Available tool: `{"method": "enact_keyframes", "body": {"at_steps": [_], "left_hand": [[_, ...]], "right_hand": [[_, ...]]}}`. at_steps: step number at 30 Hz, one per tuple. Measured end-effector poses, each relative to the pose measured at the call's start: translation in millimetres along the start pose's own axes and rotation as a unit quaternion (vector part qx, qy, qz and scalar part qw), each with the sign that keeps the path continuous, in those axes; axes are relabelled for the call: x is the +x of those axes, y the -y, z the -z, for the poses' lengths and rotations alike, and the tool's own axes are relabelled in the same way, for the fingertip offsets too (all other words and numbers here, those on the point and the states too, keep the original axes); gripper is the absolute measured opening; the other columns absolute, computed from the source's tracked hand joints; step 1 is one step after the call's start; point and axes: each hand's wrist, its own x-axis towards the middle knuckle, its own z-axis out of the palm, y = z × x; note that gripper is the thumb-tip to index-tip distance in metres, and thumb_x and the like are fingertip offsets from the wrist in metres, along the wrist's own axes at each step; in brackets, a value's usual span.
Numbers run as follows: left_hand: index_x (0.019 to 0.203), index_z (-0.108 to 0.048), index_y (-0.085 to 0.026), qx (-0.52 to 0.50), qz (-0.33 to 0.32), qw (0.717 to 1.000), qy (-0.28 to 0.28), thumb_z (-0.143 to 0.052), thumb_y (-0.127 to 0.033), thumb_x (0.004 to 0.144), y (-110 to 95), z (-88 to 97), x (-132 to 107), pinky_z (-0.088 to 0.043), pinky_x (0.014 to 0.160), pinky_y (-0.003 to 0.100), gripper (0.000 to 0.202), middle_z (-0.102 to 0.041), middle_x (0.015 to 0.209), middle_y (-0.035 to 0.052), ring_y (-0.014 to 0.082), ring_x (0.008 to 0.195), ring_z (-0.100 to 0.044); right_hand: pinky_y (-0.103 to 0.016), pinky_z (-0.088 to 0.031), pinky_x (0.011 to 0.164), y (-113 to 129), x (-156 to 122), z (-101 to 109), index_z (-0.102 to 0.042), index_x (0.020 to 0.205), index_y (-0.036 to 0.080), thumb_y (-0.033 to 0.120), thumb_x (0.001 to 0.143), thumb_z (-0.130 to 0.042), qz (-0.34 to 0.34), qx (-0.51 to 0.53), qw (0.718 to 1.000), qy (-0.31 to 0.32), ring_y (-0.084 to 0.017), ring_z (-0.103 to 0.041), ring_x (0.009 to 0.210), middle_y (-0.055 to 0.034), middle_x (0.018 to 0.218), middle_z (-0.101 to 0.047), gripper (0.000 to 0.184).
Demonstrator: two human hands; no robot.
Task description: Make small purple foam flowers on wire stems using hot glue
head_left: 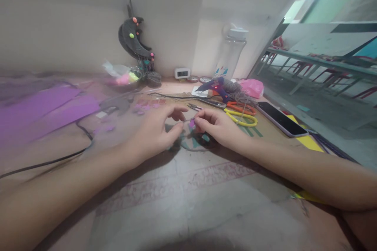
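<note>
My left hand (166, 127) is curled at the middle of the table, its thumb and fingertips closed on the end of a thin grey strand of yarn (189, 120). Facing it, my right hand (216, 124) pinches a small purple piece (192, 123), with the strand running to its fingertips. Its exact shape is hidden by the fingers. Beneath both hands lies a piece of cardboard with green print (190, 143). Just beyond my right hand are yellow-handled scissors (241, 118) and orange-handled scissors (240, 106).
A glue gun (215, 86) with a red light lies by a grey yarn ball (235, 90) and a clear bottle (231, 53). At right rests a phone (281, 119). Purple sheets (44, 106) and a black cable (50, 161) are left. A dark crescent ornament (131, 41) stands behind.
</note>
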Motion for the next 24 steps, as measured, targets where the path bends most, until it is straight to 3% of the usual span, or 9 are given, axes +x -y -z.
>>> {"method": "enact_keyframes", "body": {"at_steps": [5, 9, 14, 19, 24], "left_hand": [[0.112, -0.060, -0.020, -0.180, 0.087, 0.979, -0.039, -0.055, -0.027, 0.085, 11.6, -3.1, 8.3, -0.051, 0.091, 0.034, 0.028, -0.065, 0.117, 0.0070, 0.0218, 0.110, -0.061], [0.104, -0.063, -0.019, -0.186, 0.139, 0.965, -0.121, -0.061, -0.039, 0.084, 23.5, -3.2, 13.5, -0.053, 0.076, 0.032, 0.029, -0.066, 0.106, 0.0066, 0.0214, 0.096, -0.063], [0.099, -0.063, -0.018, -0.188, 0.153, 0.965, -0.098, -0.060, -0.039, 0.085, 19.7, -3.7, 12.1, -0.050, 0.069, 0.030, 0.025, -0.062, 0.074, 0.0004, 0.0183, 0.075, -0.063], [0.089, -0.064, -0.020, -0.170, 0.115, 0.974, -0.091, -0.057, -0.041, 0.087, 13.7, -4.5, 10.7, -0.050, 0.072, 0.030, 0.022, -0.063, 0.073, 0.0005, 0.0183, 0.076, -0.062], [0.088, -0.064, -0.018, -0.236, 0.156, 0.954, -0.101, -0.054, -0.041, 0.088, 18.5, -6.8, 11.2, -0.053, 0.066, 0.028, 0.025, -0.062, 0.080, 0.0025, 0.0169, 0.075, -0.061]], "right_hand": [[-0.023, -0.040, 0.055, -6.7, 6.1, 4.6, -0.056, 0.078, 0.019, 0.035, 0.089, -0.058, -0.018, 0.059, 0.995, -0.077, -0.009, -0.048, 0.056, 0.0041, 0.063, -0.054, 0.019], [-0.024, -0.040, 0.058, -9.7, 9.1, 8.1, -0.054, 0.078, 0.019, 0.037, 0.088, -0.058, 0.007, 0.090, 0.989, -0.114, -0.009, -0.049, 0.059, 0.0037, 0.065, -0.055, 0.020], [-0.024, -0.040, 0.058, -5.1, 3.3, 4.6, -0.056, 0.080, 0.019, 0.036, 0.088, -0.058, 0.039, 0.037, 0.994, -0.098, -0.010, -0.048, 0.058, 0.0038, 0.064, -0.055, 0.019], [-0.024, -0.041, 0.059, 0.2, -4.0, 0.9, -0.057, 0.082, 0.019, 0.035, 0.089, -0.059, 0.074, 0.007, 0.993, -0.090, -0.010, -0.050, 0.060, 0.0028, 0.066, -0.056, 0.017], [-0.025, -0.045, 0.062, -7.0, 7.2, 12.1, -0.054, 0.079, 0.020, 0.040, 0.087, -0.060, 0.077, 0.126, 0.972, -0.184, -0.011, -0.053, 0.061, 0.0028, 0.066, -0.057, 0.022]]}}
